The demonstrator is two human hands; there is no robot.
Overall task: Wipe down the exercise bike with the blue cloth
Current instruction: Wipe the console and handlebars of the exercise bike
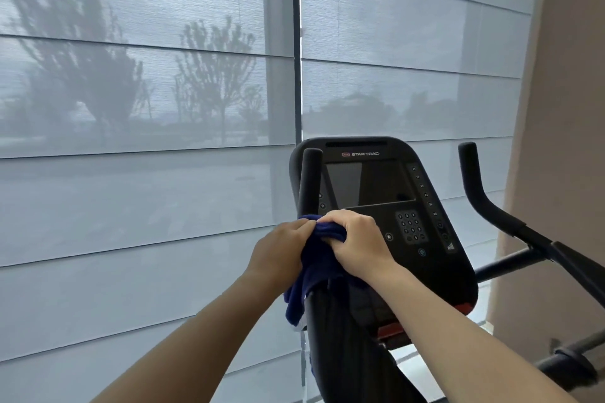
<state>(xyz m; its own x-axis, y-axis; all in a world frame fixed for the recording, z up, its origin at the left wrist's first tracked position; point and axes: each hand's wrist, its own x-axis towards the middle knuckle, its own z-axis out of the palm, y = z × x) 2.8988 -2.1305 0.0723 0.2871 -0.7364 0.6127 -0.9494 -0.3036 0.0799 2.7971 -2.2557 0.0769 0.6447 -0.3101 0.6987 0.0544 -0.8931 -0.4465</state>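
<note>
A black exercise bike stands at the lower right, its console [376, 186] with a dark screen and keypad facing me. The blue cloth [311, 271] is wrapped around the bike's left handlebar [309, 180], partway up the upright bar. My left hand [278, 252] grips the cloth from the left. From the right, my right hand [355, 239] closes over the cloth's top, in front of the console's lower left. A loose end of cloth hangs down below both hands. The right handlebar [481, 193] stands bare.
Large windows with translucent grey blinds [147, 91] fill the background right behind the bike. A beige wall or pillar [563, 108] rises at the far right, close to the right handlebar. The bike's frame tube [343, 353] runs down between my forearms.
</note>
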